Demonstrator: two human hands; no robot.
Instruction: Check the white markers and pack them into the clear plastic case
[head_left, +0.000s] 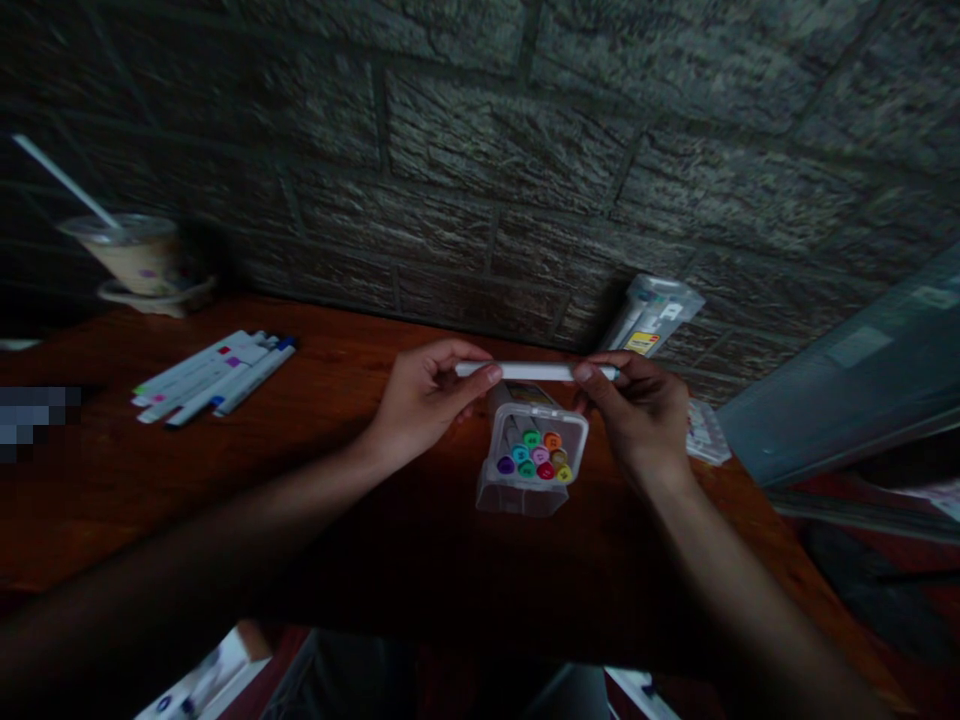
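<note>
A white marker (534, 371) is held level above the wooden table (315, 470), one end in each hand. My left hand (426, 397) pinches its left end with thumb and fingers. My right hand (642, 408) is closed around its right end. Just below the marker stands a clear plastic case (531, 462) with several markers in it, their coloured caps facing up.
Several white markers (214, 376) lie in a row at the table's left. A plastic cup with a straw (135, 255) stands at the back left by the brick wall. A clear packet (651, 315) leans against the wall behind my right hand, with printed paper (705, 432) beside it.
</note>
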